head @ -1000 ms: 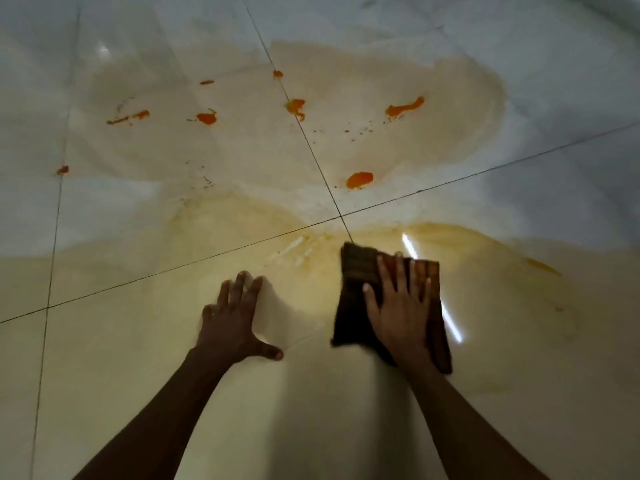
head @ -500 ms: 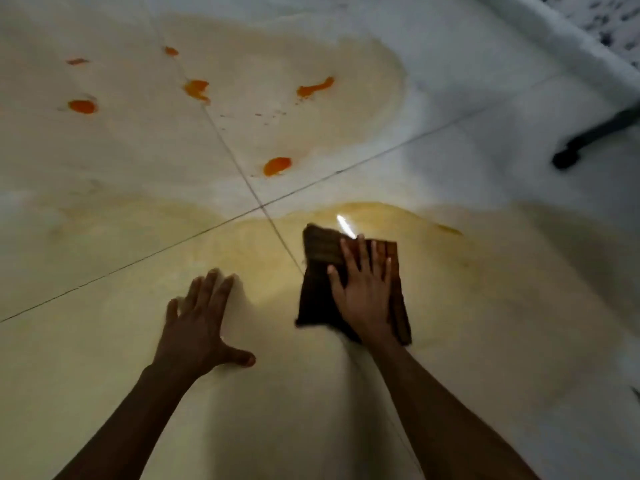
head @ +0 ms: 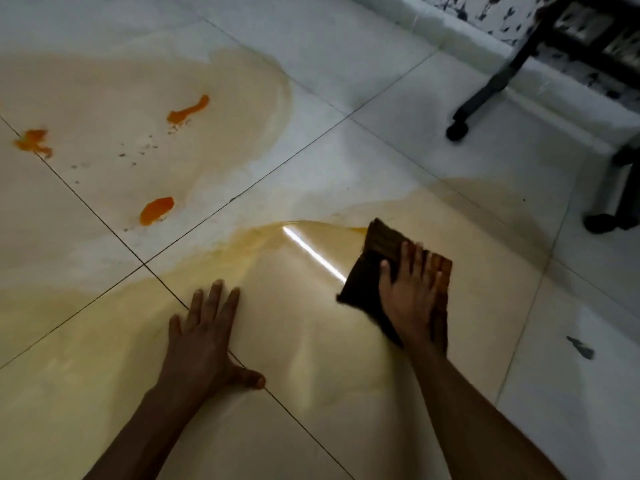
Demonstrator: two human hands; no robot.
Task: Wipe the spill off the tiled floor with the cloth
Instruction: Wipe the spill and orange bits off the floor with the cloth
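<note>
Brown cloth (head: 377,268) lies flat under our right hand (head: 410,299), fingers straight and pressing it onto the tiled floor (head: 381,98) at the near right edge of the yellow spill (head: 294,341). Our left hand (head: 204,344) rests open on the wet tile, fingers spread, grasping nothing. Orange blobs (head: 156,210) sit farther off to the left, and dark furniture legs (head: 491,81) stand at the far right.

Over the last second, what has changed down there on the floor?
The right hand, flat on the dark cloth, has slid it rightward, away from the tile joint crossing and toward the spill's right edge. The view swung right, bringing black furniture legs into sight. The left hand stays flat on the floor; the orange blobs remain unwiped.
</note>
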